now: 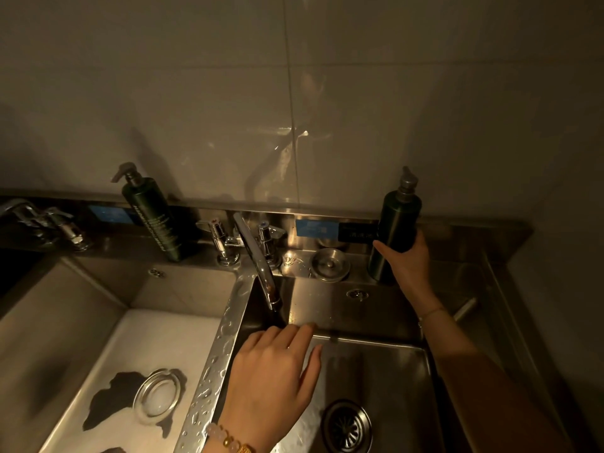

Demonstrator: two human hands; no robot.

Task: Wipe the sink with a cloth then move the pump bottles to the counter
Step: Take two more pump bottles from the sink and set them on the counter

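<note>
A steel double sink fills the view; its right basin (pixel 385 380) has a round drain (pixel 347 426). My right hand (pixel 408 259) grips a dark green pump bottle (pixel 397 223) standing on the back ledge at the right. A second dark green pump bottle (pixel 152 214) stands on the ledge to the left of the tap (pixel 258 259). My left hand (pixel 274 377), with a bead bracelet on the wrist, hovers flat over the right basin's left side and holds nothing. I see no cloth.
The left basin (pixel 108 371) holds foamy water and a round drain ring (pixel 159 395). A steel plug lid (pixel 329 263) lies on the ledge behind the right basin. Another tap (pixel 49 223) sits at far left. Steel counter (pixel 483 289) extends to the right; tiled wall behind.
</note>
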